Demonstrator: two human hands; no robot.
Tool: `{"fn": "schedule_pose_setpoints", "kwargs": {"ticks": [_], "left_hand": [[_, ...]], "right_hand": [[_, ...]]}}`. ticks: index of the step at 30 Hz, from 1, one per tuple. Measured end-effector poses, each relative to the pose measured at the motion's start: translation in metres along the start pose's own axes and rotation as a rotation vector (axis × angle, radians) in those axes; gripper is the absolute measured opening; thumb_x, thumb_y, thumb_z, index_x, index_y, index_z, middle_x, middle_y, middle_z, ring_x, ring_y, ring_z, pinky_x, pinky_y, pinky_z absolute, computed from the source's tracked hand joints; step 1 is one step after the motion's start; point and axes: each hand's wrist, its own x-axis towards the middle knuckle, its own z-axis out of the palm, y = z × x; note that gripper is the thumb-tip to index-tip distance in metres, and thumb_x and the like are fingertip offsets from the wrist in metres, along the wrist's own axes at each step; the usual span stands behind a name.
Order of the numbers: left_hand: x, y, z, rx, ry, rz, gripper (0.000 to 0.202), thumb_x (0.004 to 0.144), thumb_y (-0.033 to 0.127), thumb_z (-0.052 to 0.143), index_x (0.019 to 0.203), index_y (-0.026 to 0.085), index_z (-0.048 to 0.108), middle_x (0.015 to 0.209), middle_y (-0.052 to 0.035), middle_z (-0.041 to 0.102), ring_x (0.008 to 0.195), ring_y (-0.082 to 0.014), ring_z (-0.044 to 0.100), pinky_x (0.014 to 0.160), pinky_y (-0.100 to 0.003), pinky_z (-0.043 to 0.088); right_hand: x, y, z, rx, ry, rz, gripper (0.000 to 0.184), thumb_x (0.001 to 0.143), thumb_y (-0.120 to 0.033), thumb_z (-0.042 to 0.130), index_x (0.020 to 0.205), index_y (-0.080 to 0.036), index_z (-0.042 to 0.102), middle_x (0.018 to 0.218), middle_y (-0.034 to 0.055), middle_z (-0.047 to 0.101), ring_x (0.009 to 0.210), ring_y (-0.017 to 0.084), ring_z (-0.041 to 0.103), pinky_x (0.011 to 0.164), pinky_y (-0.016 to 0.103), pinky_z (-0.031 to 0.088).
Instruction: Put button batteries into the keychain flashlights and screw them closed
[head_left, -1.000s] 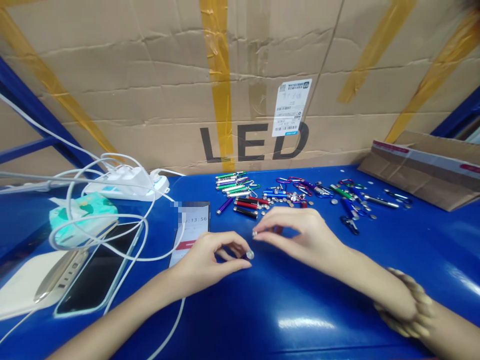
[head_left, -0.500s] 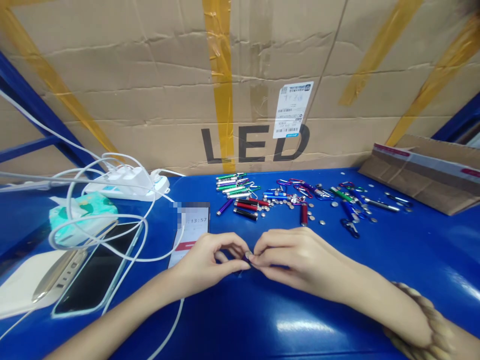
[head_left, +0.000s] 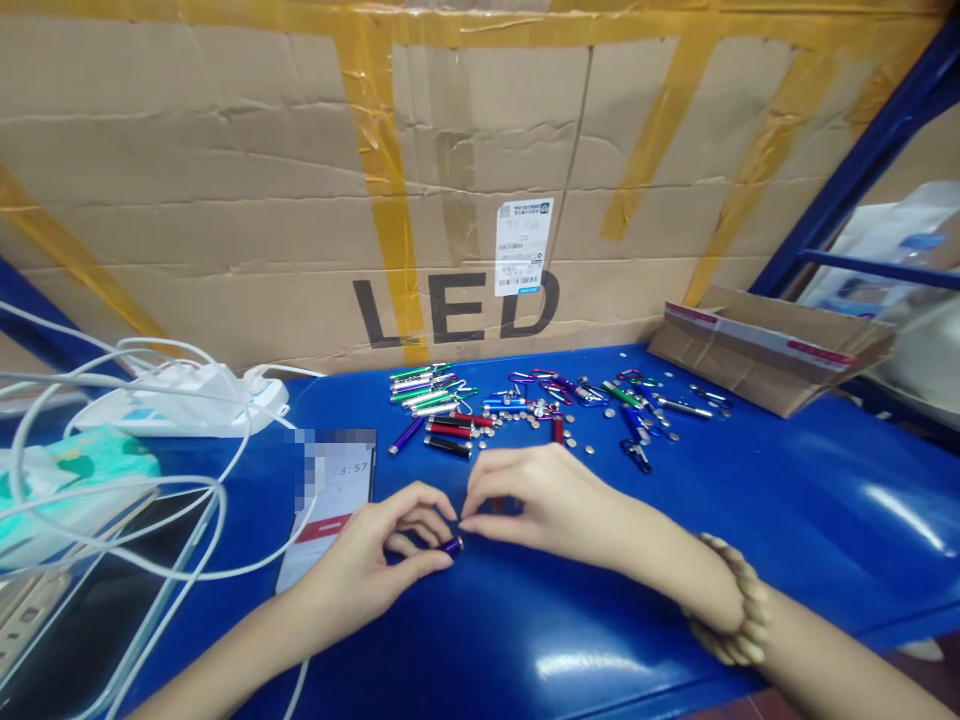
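Held between the thumb and fingers of my left hand (head_left: 367, 555) is a small purple mini flashlight tube (head_left: 452, 546), its end pointing right. Most of the tube is hidden by the fingers. My right hand (head_left: 536, 500) is closed in a pinch just above and right of that end, apart from it. What sits between its fingertips, if anything, is too small to make out. Beyond the hands lie black and red flashlight tubes (head_left: 448, 447), a purple tube (head_left: 406, 437), green and silver flashlights with clips (head_left: 427, 395), and scattered button cells (head_left: 589, 449).
A phone (head_left: 330, 500) with a lit timer lies by my left forearm. White cables (head_left: 217, 520) loop over a second phone (head_left: 97, 620) and a tissue pack (head_left: 82, 490), near a power strip (head_left: 180, 400). An open cardboard box (head_left: 757, 350) stands at right, a large carton (head_left: 262, 200) behind.
My hands have moved apart; before, their fingertips met around a small round piece. The purple tube's end now shows in my left hand. The view has swung to the right.
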Motion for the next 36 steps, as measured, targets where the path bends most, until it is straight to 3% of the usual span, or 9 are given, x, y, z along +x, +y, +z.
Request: {"fn": "schedule_pose_setpoints", "kwargs": {"ticks": [5, 8, 13, 19, 22, 26, 29, 33, 36], "left_hand": [[-0.002, 0.000, 0.000, -0.032, 0.096, 0.048, 0.025, 0.078, 0.019, 0.055, 0.102, 0.021, 0.049, 0.085, -0.0015, 0.059, 0.084, -0.0156, 0.061, 0.071, -0.025, 0.051], [-0.001, -0.001, -0.001, -0.081, 0.134, 0.083, 0.026, 0.080, 0.018, 0.053, 0.105, 0.023, 0.048, 0.087, -0.0013, 0.055, 0.088, -0.0157, 0.059, 0.073, -0.025, 0.051], [-0.003, -0.001, -0.003, -0.152, 0.176, 0.118, 0.029, 0.080, 0.017, 0.055, 0.106, 0.024, 0.047, 0.087, -0.0004, 0.052, 0.088, -0.0152, 0.058, 0.071, -0.022, 0.050], [-0.002, -0.003, -0.002, -0.125, 0.178, 0.124, 0.027, 0.078, 0.016, 0.056, 0.103, 0.025, 0.054, 0.085, 0.0004, 0.051, 0.086, -0.0142, 0.057, 0.073, -0.021, 0.051], [-0.001, -0.006, -0.001, -0.107, 0.149, 0.131, 0.026, 0.078, 0.017, 0.055, 0.103, 0.025, 0.058, 0.085, 0.0001, 0.050, 0.082, -0.0137, 0.057, 0.072, -0.022, 0.052], [0.000, -0.007, -0.002, -0.080, 0.131, 0.118, 0.023, 0.079, 0.023, 0.057, 0.101, 0.025, 0.064, 0.088, -0.0013, 0.050, 0.079, -0.0142, 0.056, 0.067, -0.022, 0.054], [0.002, -0.007, -0.003, -0.071, 0.128, 0.109, 0.020, 0.078, 0.026, 0.059, 0.096, 0.024, 0.068, 0.088, -0.0018, 0.052, 0.079, -0.0152, 0.058, 0.067, -0.022, 0.054], [0.005, -0.008, -0.005, -0.070, 0.161, 0.091, 0.017, 0.074, 0.031, 0.065, 0.087, 0.022, 0.070, 0.084, -0.0014, 0.055, 0.074, -0.0154, 0.059, 0.063, -0.022, 0.055], [0.006, -0.008, -0.005, -0.029, 0.189, 0.071, 0.018, 0.072, 0.033, 0.066, 0.084, 0.020, 0.069, 0.085, -0.0024, 0.058, 0.071, -0.0154, 0.060, 0.059, -0.021, 0.053]], "right_hand": [[-0.002, 0.034, -0.031, -0.351, 0.214, 0.347, 0.011, 0.079, -0.031, 0.061, 0.083, -0.023, 0.068, 0.088, 0.0005, 0.068, 0.075, 0.015, 0.062, 0.057, 0.022, 0.039], [-0.008, 0.061, -0.046, -0.522, 0.248, 0.542, 0.011, 0.077, -0.023, 0.060, 0.083, -0.025, 0.069, 0.085, -0.0003, 0.070, 0.073, 0.017, 0.063, 0.052, 0.023, 0.035], [-0.019, 0.089, -0.053, -0.530, 0.140, 0.660, 0.017, 0.074, -0.017, 0.059, 0.083, -0.028, 0.070, 0.093, -0.0030, 0.070, 0.083, 0.020, 0.063, 0.055, 0.024, 0.038], [-0.023, 0.094, -0.056, -0.504, 0.070, 0.684, 0.015, 0.072, -0.021, 0.063, 0.082, -0.028, 0.070, 0.091, -0.0032, 0.070, 0.080, 0.018, 0.063, 0.056, 0.024, 0.040], [-0.031, 0.101, -0.070, -0.541, 0.164, 0.737, 0.016, 0.074, -0.026, 0.061, 0.087, -0.028, 0.070, 0.092, -0.0008, 0.070, 0.082, 0.019, 0.063, 0.057, 0.025, 0.041], [-0.056, 0.125, -0.090, -0.615, 0.414, 0.918, 0.023, 0.072, -0.024, 0.061, 0.094, -0.027, 0.069, 0.100, 0.0035, 0.067, 0.094, 0.024, 0.061, 0.064, 0.029, 0.046], [-0.076, 0.147, -0.097, -0.606, 0.429, 1.023, 0.029, 0.067, -0.022, 0.065, 0.096, -0.020, 0.070, 0.096, 0.0100, 0.067, 0.090, 0.028, 0.062, 0.064, 0.032, 0.048], [-0.085, 0.160, -0.096, -0.550, 0.385, 0.999, 0.028, 0.053, -0.016, 0.075, 0.081, -0.015, 0.072, 0.082, 0.0103, 0.068, 0.076, 0.026, 0.064, 0.061, 0.032, 0.049], [-0.066, 0.148, -0.087, -0.503, 0.400, 0.793, 0.027, 0.066, -0.019, 0.069, 0.093, -0.016, 0.069, 0.099, 0.0107, 0.064, 0.088, 0.023, 0.062, 0.071, 0.032, 0.049]]}}
